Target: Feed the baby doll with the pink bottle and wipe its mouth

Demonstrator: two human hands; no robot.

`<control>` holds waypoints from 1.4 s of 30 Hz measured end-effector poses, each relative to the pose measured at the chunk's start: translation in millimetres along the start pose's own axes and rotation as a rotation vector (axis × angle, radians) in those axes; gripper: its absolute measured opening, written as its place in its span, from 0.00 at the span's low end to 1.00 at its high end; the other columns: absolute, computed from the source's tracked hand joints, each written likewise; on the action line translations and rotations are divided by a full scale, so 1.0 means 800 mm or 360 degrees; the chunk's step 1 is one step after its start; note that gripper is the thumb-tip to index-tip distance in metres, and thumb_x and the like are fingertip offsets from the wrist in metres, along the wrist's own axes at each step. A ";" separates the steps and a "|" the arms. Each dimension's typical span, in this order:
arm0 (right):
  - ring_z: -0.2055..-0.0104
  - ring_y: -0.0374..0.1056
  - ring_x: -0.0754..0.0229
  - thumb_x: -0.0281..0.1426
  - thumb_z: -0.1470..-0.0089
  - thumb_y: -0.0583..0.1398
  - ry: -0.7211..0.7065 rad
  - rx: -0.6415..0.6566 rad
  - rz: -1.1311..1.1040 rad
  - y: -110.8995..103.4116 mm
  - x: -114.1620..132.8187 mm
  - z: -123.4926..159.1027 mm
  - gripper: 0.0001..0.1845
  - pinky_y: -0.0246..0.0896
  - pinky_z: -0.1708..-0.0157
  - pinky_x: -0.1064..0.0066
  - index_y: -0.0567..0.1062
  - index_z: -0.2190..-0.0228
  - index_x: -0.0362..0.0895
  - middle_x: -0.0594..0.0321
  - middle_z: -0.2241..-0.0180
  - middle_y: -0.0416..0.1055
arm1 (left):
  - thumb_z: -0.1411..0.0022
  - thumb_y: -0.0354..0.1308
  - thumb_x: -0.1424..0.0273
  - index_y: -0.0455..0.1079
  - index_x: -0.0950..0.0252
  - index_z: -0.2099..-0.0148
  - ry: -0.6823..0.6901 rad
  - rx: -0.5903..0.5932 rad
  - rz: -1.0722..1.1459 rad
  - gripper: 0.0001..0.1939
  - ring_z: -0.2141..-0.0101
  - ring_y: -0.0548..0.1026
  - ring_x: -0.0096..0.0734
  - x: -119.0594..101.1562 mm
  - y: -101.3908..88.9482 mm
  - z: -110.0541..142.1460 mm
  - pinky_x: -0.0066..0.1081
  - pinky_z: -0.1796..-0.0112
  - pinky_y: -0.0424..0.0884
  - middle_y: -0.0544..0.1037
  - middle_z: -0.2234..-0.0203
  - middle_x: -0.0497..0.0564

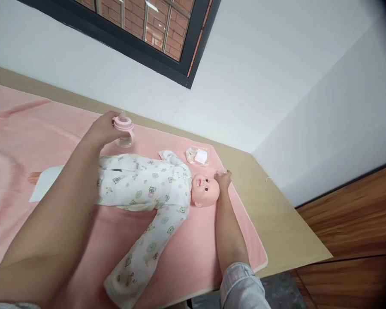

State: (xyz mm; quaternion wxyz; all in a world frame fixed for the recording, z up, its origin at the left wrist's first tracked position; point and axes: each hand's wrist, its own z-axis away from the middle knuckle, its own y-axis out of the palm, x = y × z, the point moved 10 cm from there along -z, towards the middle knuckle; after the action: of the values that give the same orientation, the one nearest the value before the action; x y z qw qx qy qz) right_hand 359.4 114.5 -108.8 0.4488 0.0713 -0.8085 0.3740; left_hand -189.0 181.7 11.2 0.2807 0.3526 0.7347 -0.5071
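Note:
My left hand (pixel 104 131) is closed round a clear baby bottle (pixel 125 140) with a pink collar and a teat on top, held upright above the pink blanket (pixel 193 257). Below and to the right of it, a baby doll (pixel 148 184) lies on its back in a white patterned outfit, its sleeves spread. Past the top of the doll's head, my right hand (pixel 224 179) has its fingers closed on a small clear plastic piece (pixel 221 172), mostly covered by the fingers. My left forearm hides part of the doll's legs.
A clear plastic packet (pixel 197 155) with a white label lies near the doll's head. A white sheet (pixel 48 182) is at the doll's legs. The tan tabletop (pixel 263 201) shows beyond the blanket, with a wall and window (pixel 189 64) behind and a wooden cabinet (pixel 357 223) on the right.

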 end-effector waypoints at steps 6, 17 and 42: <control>0.51 0.71 0.57 0.40 0.53 0.63 -0.0033 0.0022 -0.0445 -0.028 0.059 -0.008 0.36 0.67 0.51 0.69 0.61 0.45 0.39 0.48 0.47 0.70 | 0.48 0.66 0.67 0.58 0.64 0.37 0.0211 0.0121 0.0427 0.38 0.55 0.71 0.38 -0.079 0.023 0.022 0.36 0.55 0.68 0.73 0.54 0.50; 0.39 0.63 0.52 0.51 0.43 0.56 -0.0889 0.0614 -0.1193 -0.097 0.299 0.135 0.42 0.60 0.40 0.56 0.44 0.35 0.58 0.56 0.38 0.55 | 0.50 0.62 0.63 0.57 0.54 0.36 0.0718 0.0437 0.0120 0.39 0.49 0.73 0.49 -0.229 0.085 0.125 0.37 0.56 0.71 0.75 0.53 0.51; 0.34 0.54 0.52 0.41 0.45 0.61 -0.0965 0.0721 -0.1099 -0.066 0.315 0.172 0.53 0.64 0.43 0.54 0.31 0.34 0.60 0.59 0.33 0.46 | 0.41 0.60 0.55 0.52 0.58 0.31 0.1033 0.0240 -0.0348 0.39 0.42 0.64 0.54 -0.262 0.077 0.162 0.48 0.45 0.63 0.65 0.39 0.54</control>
State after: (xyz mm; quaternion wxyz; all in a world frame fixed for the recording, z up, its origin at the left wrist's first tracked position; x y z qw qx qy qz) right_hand 142.8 40.3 72.1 0.2647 0.5350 -0.7303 0.3322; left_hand -8.1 25.4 96.5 -0.0504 0.4344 0.7795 -0.4484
